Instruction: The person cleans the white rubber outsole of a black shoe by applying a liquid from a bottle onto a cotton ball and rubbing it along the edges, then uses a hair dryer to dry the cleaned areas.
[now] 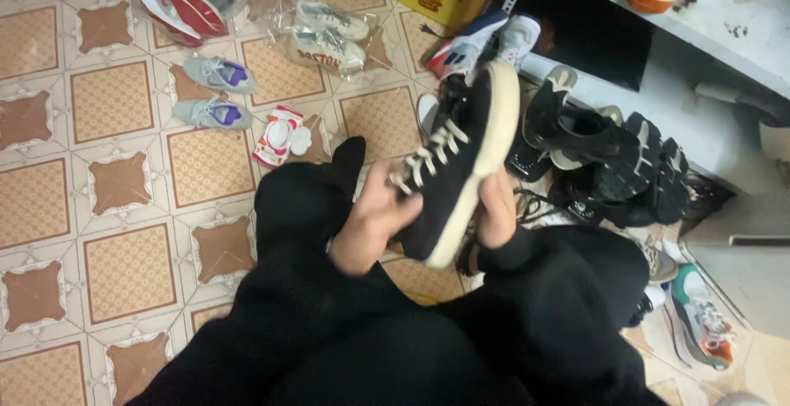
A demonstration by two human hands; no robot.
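Holding the black shoe point(461, 167) up, both hands wrap it: left hand point(374, 217) fingers pinch by the white laces point(428, 155), right hand point(498, 208) fingers press the sole at 4 o'clock. Next, I think, the laces need a careful tug.

There is only one view — the camera worn on the person's head. It looks steeply down, almost along the body, so the black sleeves and lap fill the lower middle of the picture. The view is close to the left hand point(370, 221) and right hand point(496, 208), which hold a black sneaker point(461, 159) near the centre. Beyond them, toward the top, the camera faces the patterned tile floor point(115, 176), where it reaches as far as a pair of grey shoes point(216, 93). On the right side it catches a grey shelf point(708, 36) at an angle — the picture is somewhat tilted. No second view shares the scene.
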